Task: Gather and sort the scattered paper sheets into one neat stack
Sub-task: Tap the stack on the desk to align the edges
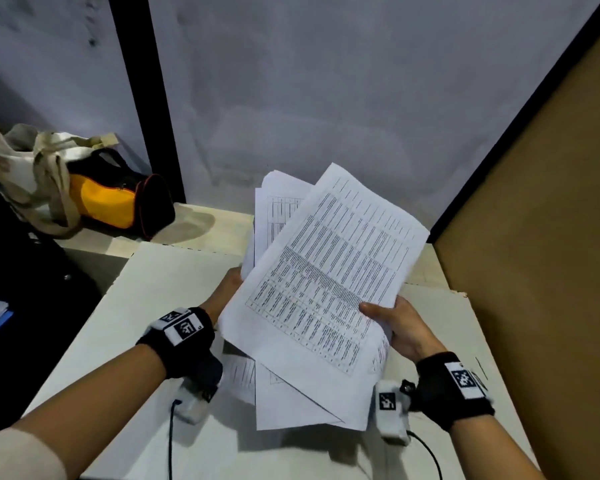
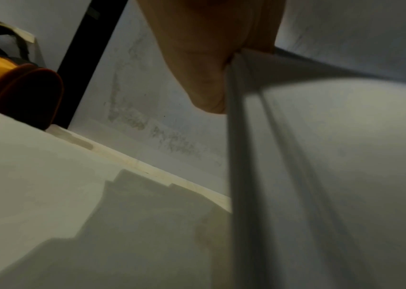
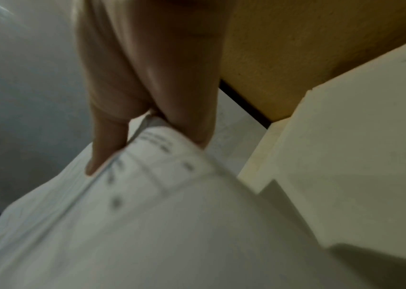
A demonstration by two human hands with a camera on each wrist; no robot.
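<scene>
**Dim, cool light; sharp head view, soft wrist views**

Lit dimly and evenly from above, with a bluish cast on the wall [image 1: 326, 81]. Sharpest in the head view: print on the paper sheets [image 1: 323, 289] resolved as lines yet not legible. Straight edges bowed toward the frame corners by the wide lens. Soft shadow thrown on the table [image 1: 160, 296] below the sheets and beside the yellow bag [image 1: 108, 199]. No glare. Left wrist view grainy and murky, sheet edges smeared into grey streaks, a broad stepped shadow across the table. Right wrist view blurred throughout, print reduced to smudges, the right hand [image 3: 147, 88] out of focus.
</scene>
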